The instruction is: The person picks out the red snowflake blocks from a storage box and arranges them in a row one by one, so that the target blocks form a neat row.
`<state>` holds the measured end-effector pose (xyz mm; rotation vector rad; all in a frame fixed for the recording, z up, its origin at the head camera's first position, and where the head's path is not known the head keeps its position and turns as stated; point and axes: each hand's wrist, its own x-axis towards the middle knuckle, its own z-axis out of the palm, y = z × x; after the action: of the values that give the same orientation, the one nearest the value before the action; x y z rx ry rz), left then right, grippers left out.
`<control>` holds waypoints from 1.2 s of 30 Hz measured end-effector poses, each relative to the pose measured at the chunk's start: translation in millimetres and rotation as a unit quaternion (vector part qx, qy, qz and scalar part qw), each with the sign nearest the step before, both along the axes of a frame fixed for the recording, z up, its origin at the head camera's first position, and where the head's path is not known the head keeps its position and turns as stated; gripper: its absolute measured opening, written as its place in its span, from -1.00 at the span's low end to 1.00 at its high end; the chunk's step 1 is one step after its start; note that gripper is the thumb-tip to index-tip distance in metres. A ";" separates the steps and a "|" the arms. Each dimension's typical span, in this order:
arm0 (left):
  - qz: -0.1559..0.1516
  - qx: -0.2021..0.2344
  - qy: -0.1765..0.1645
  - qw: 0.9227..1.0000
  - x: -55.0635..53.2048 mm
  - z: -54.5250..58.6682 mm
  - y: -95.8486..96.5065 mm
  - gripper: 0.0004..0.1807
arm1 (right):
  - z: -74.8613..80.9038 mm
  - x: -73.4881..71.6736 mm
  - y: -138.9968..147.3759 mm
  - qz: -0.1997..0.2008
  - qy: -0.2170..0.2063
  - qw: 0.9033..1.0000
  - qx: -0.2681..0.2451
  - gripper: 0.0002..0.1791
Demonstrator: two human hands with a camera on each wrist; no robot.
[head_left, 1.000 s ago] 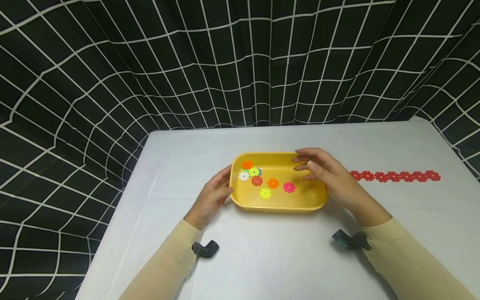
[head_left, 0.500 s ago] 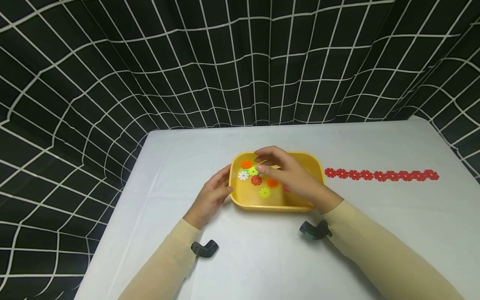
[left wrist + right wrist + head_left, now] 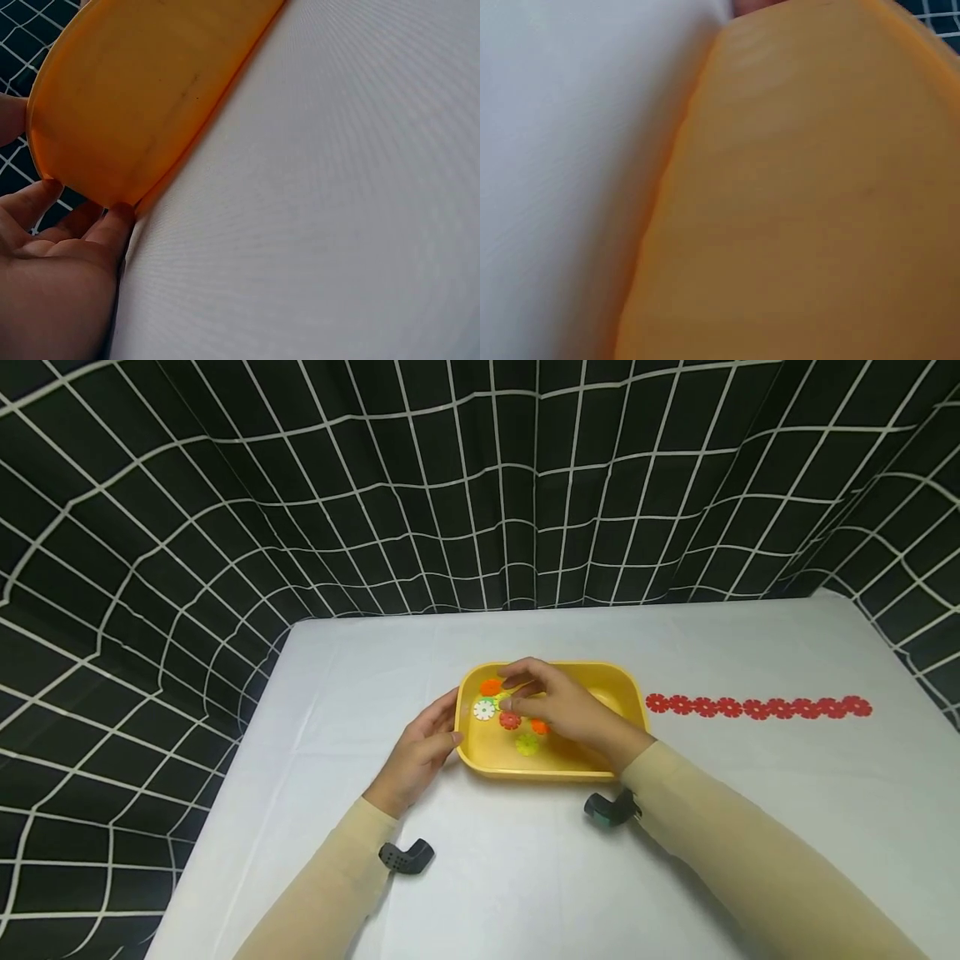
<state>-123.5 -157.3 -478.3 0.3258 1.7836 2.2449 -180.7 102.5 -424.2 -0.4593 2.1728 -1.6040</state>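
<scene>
A yellow plastic tray (image 3: 555, 774) sits in the middle of the table with several notched, flower-like plastic discs inside. My left hand (image 3: 420, 747) holds its left end, the thumb at the rim and the fingertips against the outer wall (image 3: 135, 105) in the left wrist view. Inside the tray, my right hand (image 3: 566, 703) hovers low with thumb and fingers bent and apart, over a yellow-green disc it partly covers. Around it lie a white disc (image 3: 483, 709), a red disc (image 3: 510, 720), an orange disc (image 3: 491, 687) and another yellow-green disc (image 3: 527, 744). The right wrist view holds mainly the tray's outer wall (image 3: 802, 187).
To the right of the tray, a long row of joined red discs (image 3: 757, 708) stretches across the white tablecloth (image 3: 525, 877). A black curtain with a white grid (image 3: 525, 485) hangs behind the table and along its sides.
My right hand has come leftward from the tray's right end and lowered over the discs at the left. The red row's left end is uncovered. My left hand keeps its hold.
</scene>
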 end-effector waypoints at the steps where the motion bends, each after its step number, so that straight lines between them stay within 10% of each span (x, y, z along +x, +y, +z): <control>1: 0.000 0.000 0.001 1.000 -0.2 0.8 -0.5 -0.23 | -1.3 -0.8 -0.6 0.003 -0.007 1.000 0.005 -0.43; 12: 0.003 -0.004 0.007 1.000 -2.7 7.4 -2.7 -0.22 | -10.1 -2.7 -12.0 0.063 0.130 0.974 0.174 -0.67; 25: 0.008 -0.006 0.001 1.000 1.7 9.5 -0.3 -0.22 | -5.1 1.8 -12.4 0.057 0.142 0.966 0.210 -0.87; 36: 0.015 -0.005 -0.018 1.000 5.5 3.6 1.2 -0.24 | 1.0 10.6 -8.2 -0.011 0.087 0.988 0.129 -0.70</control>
<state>-118.1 -156.1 -474.7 0.2556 1.7921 2.2468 -170.1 94.3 -423.2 -0.5136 2.4816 -1.3082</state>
